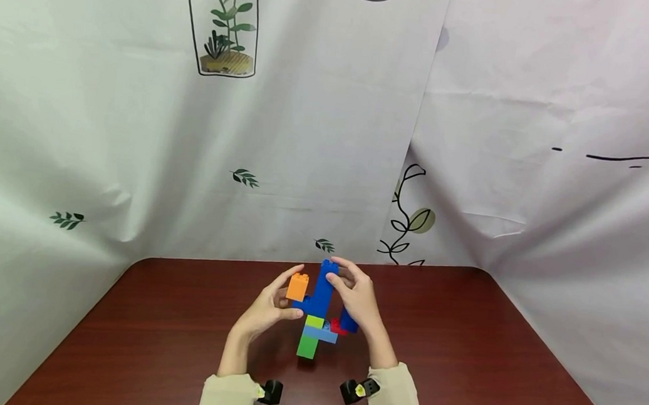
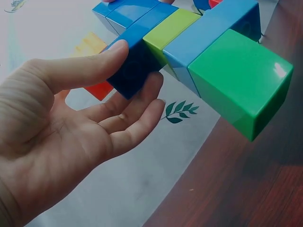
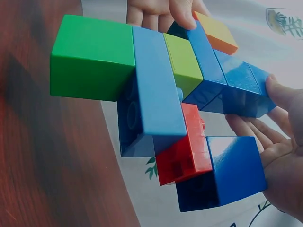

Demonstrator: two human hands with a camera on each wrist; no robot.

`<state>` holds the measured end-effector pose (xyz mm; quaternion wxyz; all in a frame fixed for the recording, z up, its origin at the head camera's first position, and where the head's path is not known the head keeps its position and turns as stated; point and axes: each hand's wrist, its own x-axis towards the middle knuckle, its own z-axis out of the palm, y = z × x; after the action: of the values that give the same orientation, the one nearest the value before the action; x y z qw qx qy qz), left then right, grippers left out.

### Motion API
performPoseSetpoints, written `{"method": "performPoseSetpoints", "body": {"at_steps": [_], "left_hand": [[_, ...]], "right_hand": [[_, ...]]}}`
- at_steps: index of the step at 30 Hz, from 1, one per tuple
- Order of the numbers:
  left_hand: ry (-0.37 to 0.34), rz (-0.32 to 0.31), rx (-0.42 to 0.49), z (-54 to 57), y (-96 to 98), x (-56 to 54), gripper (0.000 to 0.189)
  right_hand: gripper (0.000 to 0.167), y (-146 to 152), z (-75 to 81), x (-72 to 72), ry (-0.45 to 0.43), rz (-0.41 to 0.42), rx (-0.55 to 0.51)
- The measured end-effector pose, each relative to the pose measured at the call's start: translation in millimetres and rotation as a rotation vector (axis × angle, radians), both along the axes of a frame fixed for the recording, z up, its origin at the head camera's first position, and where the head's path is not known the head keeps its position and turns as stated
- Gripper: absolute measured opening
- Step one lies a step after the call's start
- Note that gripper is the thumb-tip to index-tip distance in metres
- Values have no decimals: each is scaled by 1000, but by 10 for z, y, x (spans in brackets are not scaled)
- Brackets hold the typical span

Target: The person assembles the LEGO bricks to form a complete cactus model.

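Note:
Both hands hold one joined model of toy building bricks over the table. At its bottom is a green brick (image 1: 307,348), then a light blue brick (image 1: 320,334), a lime brick (image 2: 173,30) and a column of dark blue bricks (image 1: 324,293). My left hand (image 1: 261,312) pinches the blue brick jutting out left, its thumb on one face and fingertips behind. An orange brick (image 1: 298,286) stands on that arm. My right hand (image 1: 358,298) grips the column's top between thumb and fingers. On the right side, a red brick (image 3: 184,146) carries another blue brick (image 3: 239,165).
Beneath the hands is a dark reddish-brown table (image 1: 179,337) with rounded far corners. A pale cloth (image 1: 318,133) with printed plants hangs behind and around it. Black wrist cameras (image 1: 271,392) sit at both sleeves.

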<state>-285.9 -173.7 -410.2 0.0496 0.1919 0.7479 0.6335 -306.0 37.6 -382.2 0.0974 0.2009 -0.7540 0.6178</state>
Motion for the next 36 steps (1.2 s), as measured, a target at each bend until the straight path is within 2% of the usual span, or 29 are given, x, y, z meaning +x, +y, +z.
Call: {"method": "performPoseSetpoints", "body": {"at_steps": [6, 11, 16, 19, 22, 25, 30, 33, 36], "left_hand": [[-24, 23, 16, -26, 5, -4, 77], [-19, 47, 40, -50, 39, -18, 74], [-34, 172, 90, -57, 84, -34, 74], [-37, 244, 121, -60, 87, -45, 74], [-36, 275, 165, -48, 74, -46, 74], [-45, 291, 212, -18, 59, -37, 73], [-69, 343, 263, 17, 44, -23, 73], [-75, 361, 293, 25, 36, -18, 73], [-79, 365, 318, 32, 30, -21, 73]], "right_hand": [[38, -4, 206, 195, -4, 4, 61], [41, 2, 261, 238, 25, -18, 111], [43, 25, 221, 184, 71, -32, 117], [45, 51, 98, 75, 79, -35, 107], [49, 95, -26, -41, 66, -21, 121], [61, 162, -100, -112, 33, 42, 157], [93, 241, -112, -135, -62, 203, 183], [101, 252, -114, -141, -112, 273, 170], [102, 255, -126, -159, -143, 319, 151]]}}
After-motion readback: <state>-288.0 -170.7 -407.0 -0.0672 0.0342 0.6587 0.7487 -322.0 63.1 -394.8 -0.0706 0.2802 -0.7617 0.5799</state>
